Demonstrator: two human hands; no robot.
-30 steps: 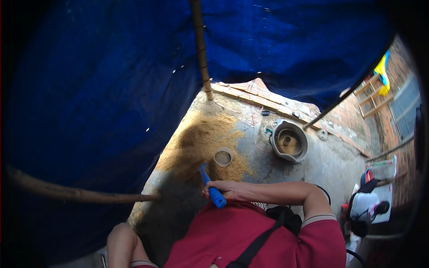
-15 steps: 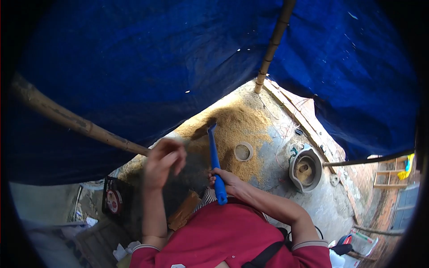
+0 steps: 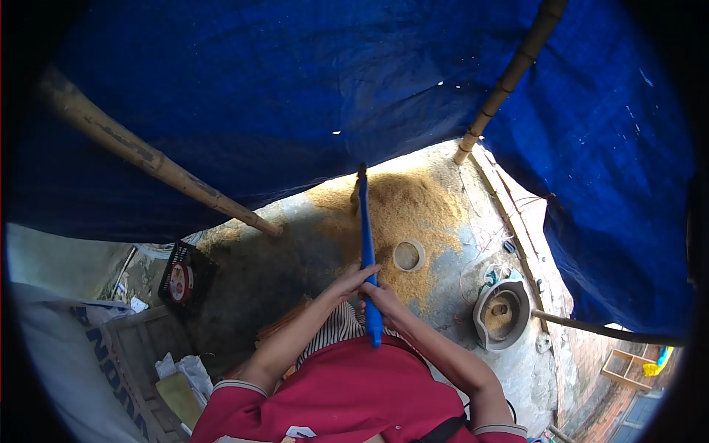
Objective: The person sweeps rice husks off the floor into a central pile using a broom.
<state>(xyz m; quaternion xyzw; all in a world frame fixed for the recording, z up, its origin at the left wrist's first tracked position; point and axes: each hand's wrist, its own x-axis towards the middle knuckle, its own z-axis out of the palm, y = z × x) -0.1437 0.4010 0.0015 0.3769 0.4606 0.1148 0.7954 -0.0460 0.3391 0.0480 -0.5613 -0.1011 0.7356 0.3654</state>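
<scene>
A long blue-handled tool [image 3: 366, 229] points away from my body; its far end is dark and its kind I cannot make out. My left hand [image 3: 353, 280] is closed round the handle, farther along it. Just below, my right hand [image 3: 382, 297] grips the same handle near its butt end. Beyond the hands a heap of yellowish grain-like material [image 3: 417, 199] lies spread on the concrete floor [image 3: 295, 229]. A round white container [image 3: 408, 255] sits at the heap's near edge, to the right of the handle.
A grey tub [image 3: 484, 325] with yellowish material and a small bowl-like thing inside stands at right. Blue tarpaulin [image 3: 244, 96] hangs ahead, with bamboo poles [image 3: 159, 162] at left and upper right [image 3: 506, 81]. A black crate [image 3: 177, 277] stands at left.
My left hand has come down from its raised place at the left and closed on the blue handle. The handle stands more upright in view, and the camera view has shifted.
</scene>
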